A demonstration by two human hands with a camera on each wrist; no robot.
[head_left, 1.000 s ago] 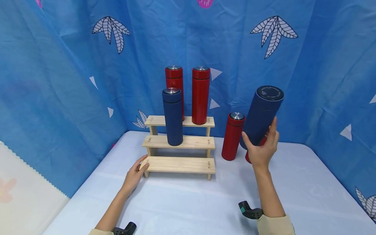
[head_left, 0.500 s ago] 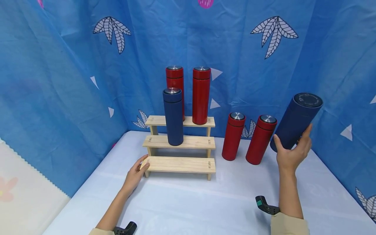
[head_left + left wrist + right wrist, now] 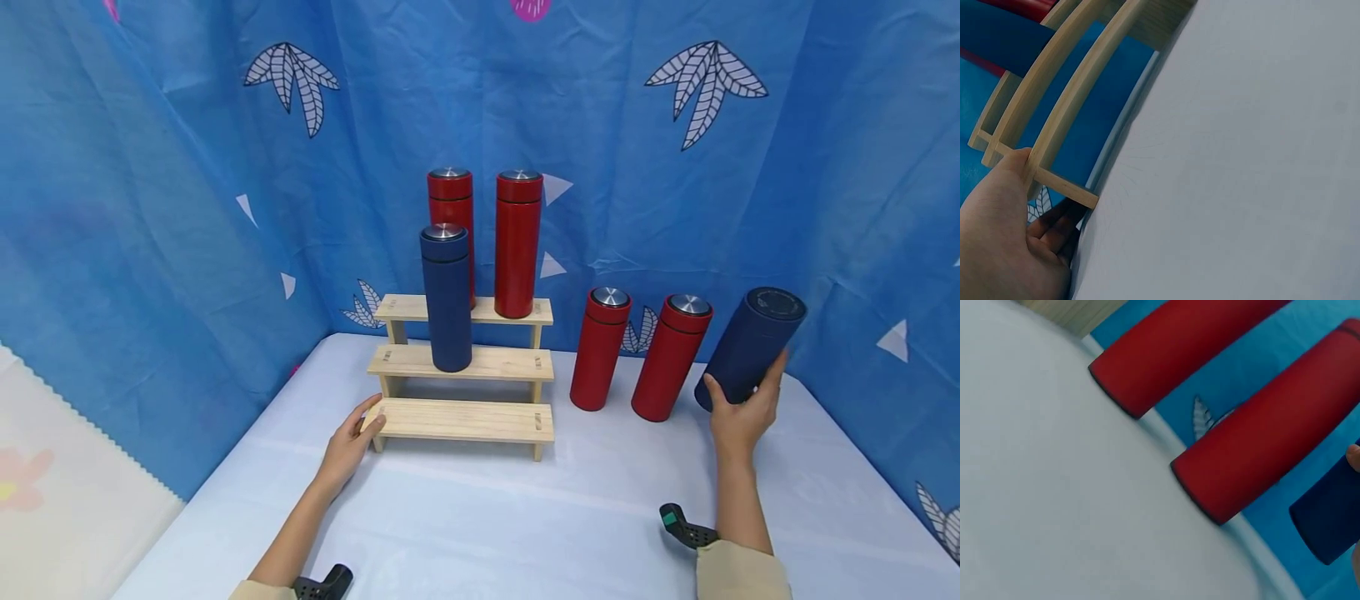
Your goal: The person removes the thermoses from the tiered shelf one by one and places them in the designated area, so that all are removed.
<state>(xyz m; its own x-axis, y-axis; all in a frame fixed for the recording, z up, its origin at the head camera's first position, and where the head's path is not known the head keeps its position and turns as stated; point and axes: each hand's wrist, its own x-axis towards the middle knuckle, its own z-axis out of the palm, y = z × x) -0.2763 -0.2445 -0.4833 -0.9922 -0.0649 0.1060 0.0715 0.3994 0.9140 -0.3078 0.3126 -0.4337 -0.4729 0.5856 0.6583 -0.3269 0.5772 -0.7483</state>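
Right hand: my right hand (image 3: 738,412) wraps the lower end of the dark blue flask (image 3: 750,348), thumb on one side and fingers curled round the other.
Flask position: it leans to the right, base low over the table (image 3: 525,517), just right of the two red flasks (image 3: 600,348) (image 3: 670,357) standing there.
Change: a second ago I held this flask high in front of those red ones; it has since swung out to the right and come down. I judge it close to being set down at the end of that row.
Left hand: my left hand (image 3: 351,442) rests with relaxed fingers against the left end of the wooden step rack (image 3: 465,419), holding nothing, as before.
Rack: one blue flask (image 3: 446,297) on the middle step, two red flasks (image 3: 450,233) (image 3: 517,243) on top.
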